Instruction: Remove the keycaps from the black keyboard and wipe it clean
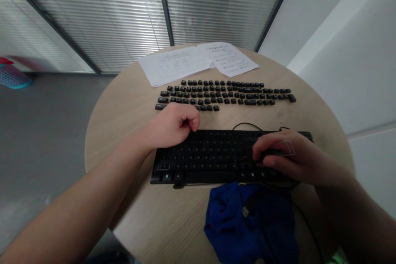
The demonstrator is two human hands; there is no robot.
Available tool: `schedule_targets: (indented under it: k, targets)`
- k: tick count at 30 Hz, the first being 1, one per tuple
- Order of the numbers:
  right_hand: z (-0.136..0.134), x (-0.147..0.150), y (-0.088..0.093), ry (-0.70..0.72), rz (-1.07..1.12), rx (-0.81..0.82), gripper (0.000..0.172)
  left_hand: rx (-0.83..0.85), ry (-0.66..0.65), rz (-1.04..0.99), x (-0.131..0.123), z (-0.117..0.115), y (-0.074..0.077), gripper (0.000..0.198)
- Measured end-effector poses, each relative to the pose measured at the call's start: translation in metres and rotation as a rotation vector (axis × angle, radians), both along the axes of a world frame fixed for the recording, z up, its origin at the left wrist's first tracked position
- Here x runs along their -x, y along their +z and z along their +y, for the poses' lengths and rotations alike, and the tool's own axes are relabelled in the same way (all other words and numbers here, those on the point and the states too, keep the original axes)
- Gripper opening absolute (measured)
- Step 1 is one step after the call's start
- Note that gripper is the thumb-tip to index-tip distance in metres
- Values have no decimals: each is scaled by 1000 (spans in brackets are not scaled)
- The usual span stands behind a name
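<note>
A black keyboard (pixel 207 152) lies across the table, with most of its keycaps off and a few left along its bottom row. My left hand (pixel 177 121) is closed, its fingers curled over the keyboard's far left edge; whatever they hold, if anything, is hidden. Above the keyboard's right part, my right hand (pixel 293 156) is closed in a pinch, thumb and forefinger close together. A thin pale rectangular outline shows against that hand, and I cannot make out what is between the fingers. Loose black keycaps (pixel 206 95) lie in rows beyond the keyboard, partly covered by my left hand.
Printed sheets of paper (pixel 182 64) lie at the far side of the round wooden table (pixel 120 95). A blue cloth (pixel 222 218) with a cable and USB plug (pixel 245 211) on it lies at the near edge. A basket (pixel 14 76) stands on the floor at left.
</note>
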State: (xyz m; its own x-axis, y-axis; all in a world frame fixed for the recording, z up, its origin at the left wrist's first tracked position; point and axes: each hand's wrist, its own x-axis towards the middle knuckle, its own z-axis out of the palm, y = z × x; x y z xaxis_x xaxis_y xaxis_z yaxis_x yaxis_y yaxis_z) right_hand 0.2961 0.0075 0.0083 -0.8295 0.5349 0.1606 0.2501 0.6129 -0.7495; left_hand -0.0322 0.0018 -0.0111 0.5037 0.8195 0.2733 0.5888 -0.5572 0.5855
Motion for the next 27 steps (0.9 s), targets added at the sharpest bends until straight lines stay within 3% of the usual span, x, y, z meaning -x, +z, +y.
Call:
schedule_targets:
  k: [10, 16, 23, 27]
  targets:
    - [-3, 3, -3, 12, -46, 28, 21, 17, -105, 73, -9, -8, 1, 28]
    - [-6, 6, -1, 4, -49, -23, 24, 39, -156, 146, -17, -4, -11, 25]
    - [-10, 6, -5, 18, -81, -78, 25, -116, -143, 193, -29, -2, -23, 21]
    - [-12, 8, -4, 20, -80, -91, 25, -117, -170, 173, -31, -2, -26, 21]
